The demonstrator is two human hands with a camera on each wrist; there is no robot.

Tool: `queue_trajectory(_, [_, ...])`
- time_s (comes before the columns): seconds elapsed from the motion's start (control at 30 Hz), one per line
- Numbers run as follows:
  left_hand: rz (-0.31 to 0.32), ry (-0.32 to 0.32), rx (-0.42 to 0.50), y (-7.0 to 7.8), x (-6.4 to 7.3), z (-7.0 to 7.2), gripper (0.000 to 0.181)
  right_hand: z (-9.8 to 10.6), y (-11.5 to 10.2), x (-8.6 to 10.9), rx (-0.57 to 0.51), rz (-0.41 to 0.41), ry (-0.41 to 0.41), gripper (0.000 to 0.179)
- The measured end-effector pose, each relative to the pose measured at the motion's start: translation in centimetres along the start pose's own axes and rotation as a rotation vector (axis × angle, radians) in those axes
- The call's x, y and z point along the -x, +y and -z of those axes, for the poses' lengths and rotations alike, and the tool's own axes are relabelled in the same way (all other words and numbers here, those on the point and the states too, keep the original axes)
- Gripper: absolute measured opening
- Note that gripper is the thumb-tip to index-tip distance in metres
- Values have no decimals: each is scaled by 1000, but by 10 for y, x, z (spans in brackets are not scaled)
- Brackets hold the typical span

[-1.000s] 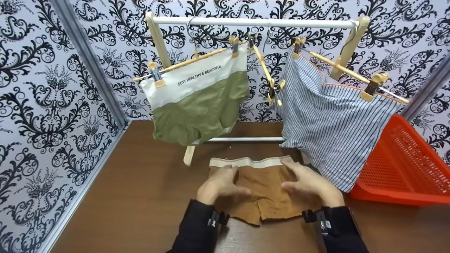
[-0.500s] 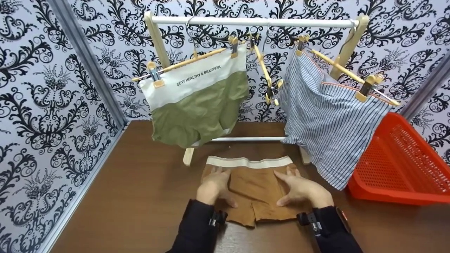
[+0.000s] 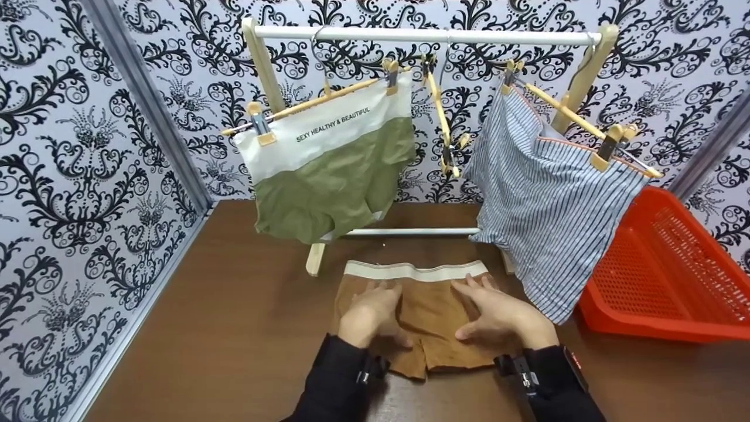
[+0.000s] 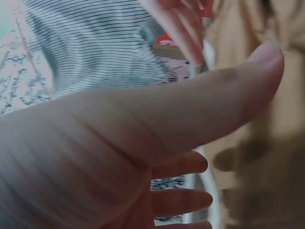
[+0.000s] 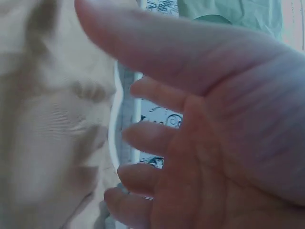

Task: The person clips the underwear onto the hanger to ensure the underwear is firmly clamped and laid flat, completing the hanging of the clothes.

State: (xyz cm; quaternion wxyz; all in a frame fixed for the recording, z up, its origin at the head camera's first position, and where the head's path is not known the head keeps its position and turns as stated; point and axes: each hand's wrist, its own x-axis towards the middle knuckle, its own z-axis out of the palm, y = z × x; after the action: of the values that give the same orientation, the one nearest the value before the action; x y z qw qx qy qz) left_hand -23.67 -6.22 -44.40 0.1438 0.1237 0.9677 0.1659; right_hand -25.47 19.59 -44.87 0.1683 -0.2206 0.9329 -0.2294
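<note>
Brown shorts with a cream waistband lie spread on the table, waistband toward the rack. Over their left half is my left hand, fingers spread and thumb out to the side. My right hand is over the right half, its fingertips close to the waistband. In the left wrist view the thumb stretches across in front of the brown cloth. From the right wrist, the fingers look relaxed and apart, with nothing between them and the thumb.
Behind the shorts stands a rack with a white rail. Green-and-white shorts and a striped garment hang from clip hangers; a bare hanger hangs between them. At the right sits a red basket.
The brown shorts have shifted slightly left and toward me. My hands came down over them, then the left moved a little right. The striped garment has swung slightly.
</note>
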Motion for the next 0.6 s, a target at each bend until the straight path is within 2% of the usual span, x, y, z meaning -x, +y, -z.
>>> queue_trajectory(0.1, [-3, -21, 15, -3, -2, -5, 115, -4, 0, -2, -19, -2, -35, 100])
queue_trajectory(0.17, [17, -40, 15, -4, -3, -7, 120, -6, 0, -3, -32, -12, -49, 100])
queue_trajectory(0.4, [119, -133, -44, 0, -1, -7, 134, -11, -1, -4, -29, -36, -40, 102])
queue_trajectory(0.6, [141, -149, -79, 4, 0, -9, 135, -13, 0, -4, -15, -35, -43, 102])
